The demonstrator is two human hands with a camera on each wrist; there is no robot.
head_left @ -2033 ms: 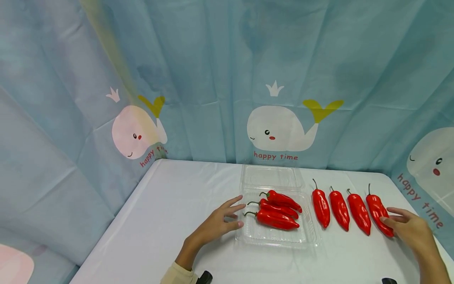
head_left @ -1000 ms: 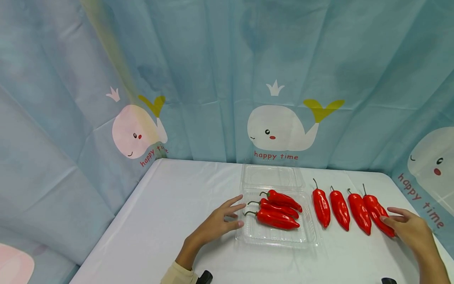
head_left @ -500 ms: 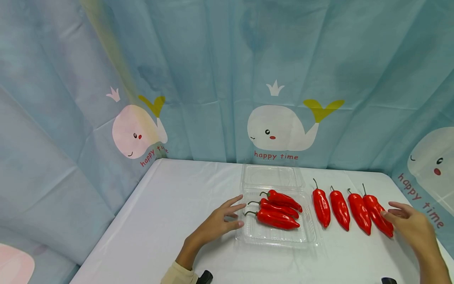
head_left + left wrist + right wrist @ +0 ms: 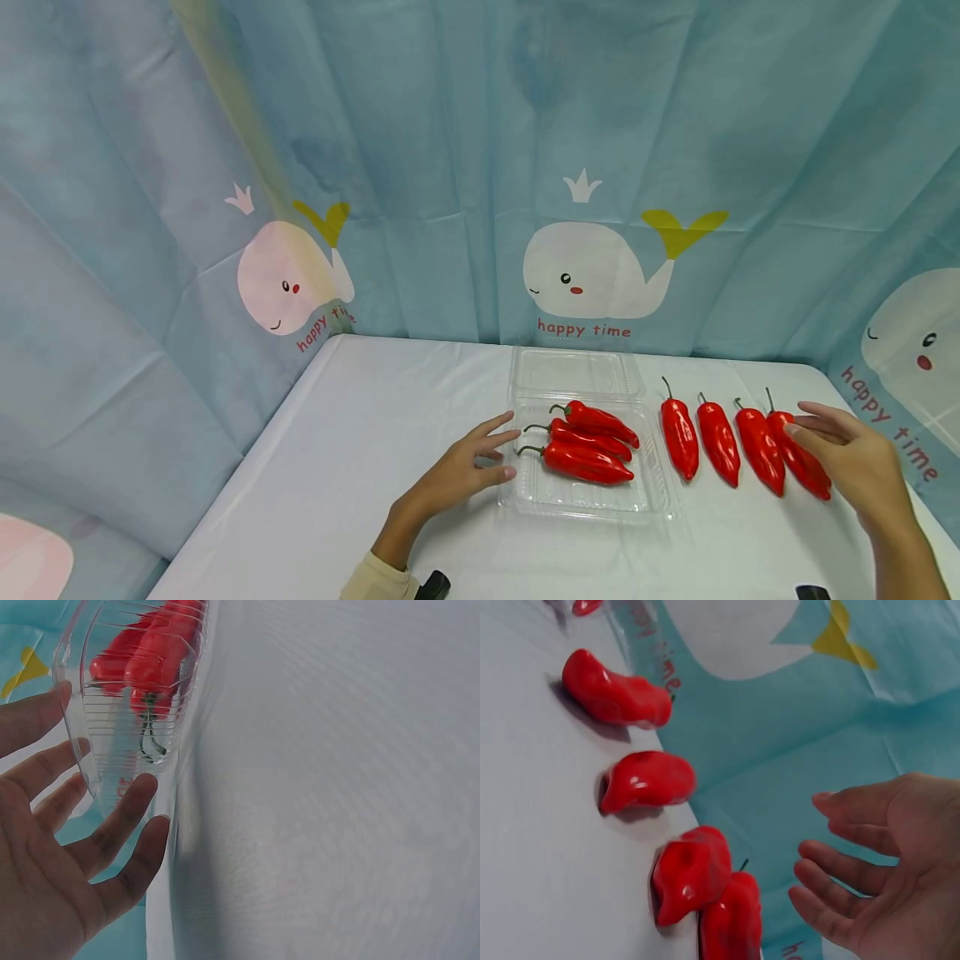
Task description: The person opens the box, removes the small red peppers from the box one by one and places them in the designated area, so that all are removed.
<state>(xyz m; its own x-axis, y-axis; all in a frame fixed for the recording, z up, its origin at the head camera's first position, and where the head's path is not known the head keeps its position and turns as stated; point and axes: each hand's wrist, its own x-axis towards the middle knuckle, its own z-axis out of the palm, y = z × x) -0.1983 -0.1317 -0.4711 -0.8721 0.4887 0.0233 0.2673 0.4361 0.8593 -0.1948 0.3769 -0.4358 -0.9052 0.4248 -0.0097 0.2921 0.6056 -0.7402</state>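
Quietly, the left hand (image 4: 459, 473) kept its fingers spread and relaxed at the left side of a clear plastic container (image 4: 630, 500), gripping nothing; its fingertips lay so close to the rim that I could not tell whether they touched it. Inside the container were three red peppers (image 4: 587, 463), lying side by side with their stems toward that hand, while the lid (image 4: 573, 372) was folded back toward the curtain (image 4: 450, 125). Four more red peppers (image 4: 717, 444) stood in a row on the white tablecloth (image 4: 375, 417) to the right of the container, stems pointing away from the person. The rightmost pepper (image 4: 807, 475) leaned against its neighbour (image 4: 760, 450), and the other two lay apart. Above and beside the rightmost one hung the right hand (image 4: 855, 454), fingers loosely bent and holding nothing. A beige sleeve (image 4: 377, 579) covered the left forearm, and white whales (image 4: 585, 275) decorated the blue curtain.
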